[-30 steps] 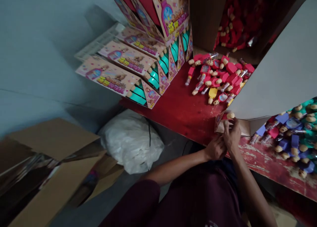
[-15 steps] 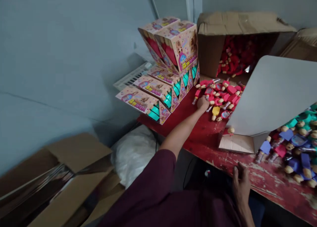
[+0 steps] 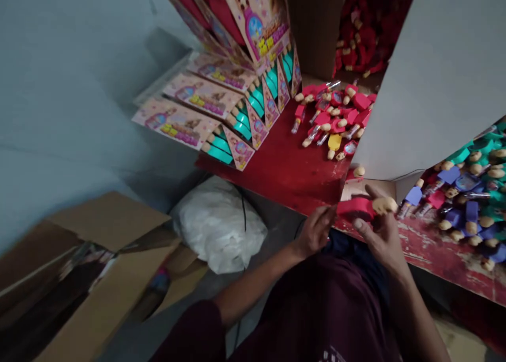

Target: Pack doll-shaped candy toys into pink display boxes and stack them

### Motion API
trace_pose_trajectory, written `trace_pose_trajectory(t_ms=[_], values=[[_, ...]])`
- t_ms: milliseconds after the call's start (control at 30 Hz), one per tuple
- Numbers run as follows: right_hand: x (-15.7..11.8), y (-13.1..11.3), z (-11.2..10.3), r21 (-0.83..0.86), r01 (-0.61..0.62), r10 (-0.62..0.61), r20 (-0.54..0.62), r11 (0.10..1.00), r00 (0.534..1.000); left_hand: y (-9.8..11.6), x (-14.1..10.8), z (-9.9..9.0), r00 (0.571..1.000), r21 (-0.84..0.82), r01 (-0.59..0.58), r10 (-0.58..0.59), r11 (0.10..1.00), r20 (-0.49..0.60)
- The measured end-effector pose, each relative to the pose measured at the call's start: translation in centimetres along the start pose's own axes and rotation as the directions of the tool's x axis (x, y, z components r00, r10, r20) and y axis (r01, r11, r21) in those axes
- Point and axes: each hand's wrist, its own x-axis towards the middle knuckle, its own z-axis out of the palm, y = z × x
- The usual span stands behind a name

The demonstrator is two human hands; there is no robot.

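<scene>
Red toy (image 3: 356,208) is held by the right fingers (image 3: 364,228); left fingers (image 3: 321,217) near its end, grip unclear.

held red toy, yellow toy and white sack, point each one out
Held red toy (image 3: 354,208): head view, its red body
Yellow toy (image 3: 334,142): head view, its yellow body
White sack (image 3: 219,225): head view, middle of its side

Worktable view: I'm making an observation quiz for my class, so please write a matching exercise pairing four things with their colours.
Things:
1. Toy between the hands
2. Bag beside the table
3. Odd-coloured toy at the near edge of the left pile
4. Items in the lower display boxes

Colours:
A. Yellow
B. Turquoise
C. Red body, beige head
D. White

Pairs: 1-C, 2-D, 3-A, 4-B
</scene>
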Motion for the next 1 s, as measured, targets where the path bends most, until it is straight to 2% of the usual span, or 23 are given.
trace_pose_trajectory(t_ms=[67,133,200,233,333,467,567,700,800,867,933,1000], values=[[0.5,0.4,-1.5,-0.056,-0.014,0.016,0.043,0.998,0.999,1.9,-0.6,1.2,1.000,-0.020,0.017,-0.017,1.000,0.006],[1.1,1.7,-2.9,-0.184,0.004,-0.013,-0.048,0.983,0.999,2.6,0.1,2.7,0.998,0.004,0.050,-0.050,0.999,0.025],[2.0,3.4,-3.8,-0.296,0.034,-0.076,-0.133,0.955,0.988,2.7,0.7,4.4,0.991,0.039,0.018,-0.023,0.999,0.129],[2.5,4.4,-4.0,-0.330,0.057,-0.105,-0.130,0.942,0.986,2.7,0.9,5.2,0.979,0.053,-0.024,0.013,0.998,0.204],[3.8,6.9,-3.8,-0.378,0.161,-0.178,-0.011,0.912,0.984,2.6,0.6,7.4,0.907,0.129,-0.084,0.022,0.988,0.420],[3.9,8.7,-2.9,-0.430,0.283,-0.238,0.156,0.857,0.959,1.9,-0.5,9.1,0.830,0.216,-0.087,-0.049,0.973,0.556],[3.9,8.7,-3.1,-0.454,0.321,-0.221,0.259,0.831,0.940,1.3,-1.1,9.6,0.816,0.213,-0.107,-0.037,0.971,0.577],[6.1,8.3,-3.5,-0.456,0.241,-0.144,0.236,0.857,0.961,1.2,-1.2,9.6,0.831,0.215,-0.082,-0.052,0.973,0.553],[7.9,8.4,-2.7,-0.472,0.170,-0.057,0.245,0.865,0.968,1.2,-0.9,9.6,0.838,0.220,-0.079,-0.055,0.972,0.543],[8.0,8.7,-1.7,-0.476,0.167,-0.086,0.188,0.863,0.978,1.3,-1.1,9.8,0.842,0.215,-0.085,-0.045,0.973,0.538],[7.2,9.1,-0.6,-0.476,0.163,-0.159,0.048,0.864,0.986,1.1,-1.7,9.8,0.855,0.181,-0.087,-0.020,0.980,0.518],[6.1,9.3,0.4,-0.485,0.140,-0.211,-0.094,0.863,0.973,0.6,-2.3,9.3,0.890,0.109,-0.087,0.028,0.990,0.455]])
